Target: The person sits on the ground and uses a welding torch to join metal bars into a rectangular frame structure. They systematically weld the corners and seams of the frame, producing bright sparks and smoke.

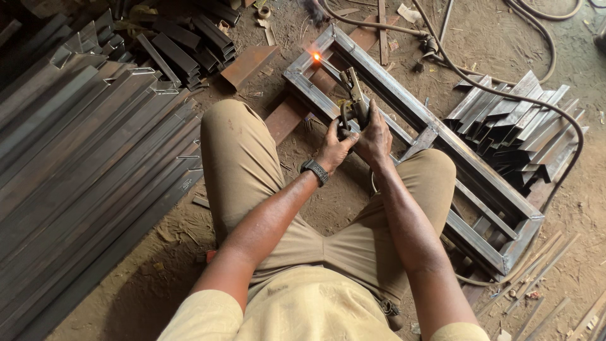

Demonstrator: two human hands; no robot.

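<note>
Both forearms are extended forward between the bent knees; the left hand (332,150) and right hand (374,140) are closed in a shared grip on the welding electrode holder (352,101), held over the steel frame (404,104), near a glowing weld spot (316,57) at its far left corner

The trousers (252,189) are khaki, the wristband (315,171) black. The steel frame (442,145) is dull grey with one glowing orange spot (316,57); the clamp-like holder (352,98) looks dark, perhaps rusty. The floor (492,38) is brown.
</note>
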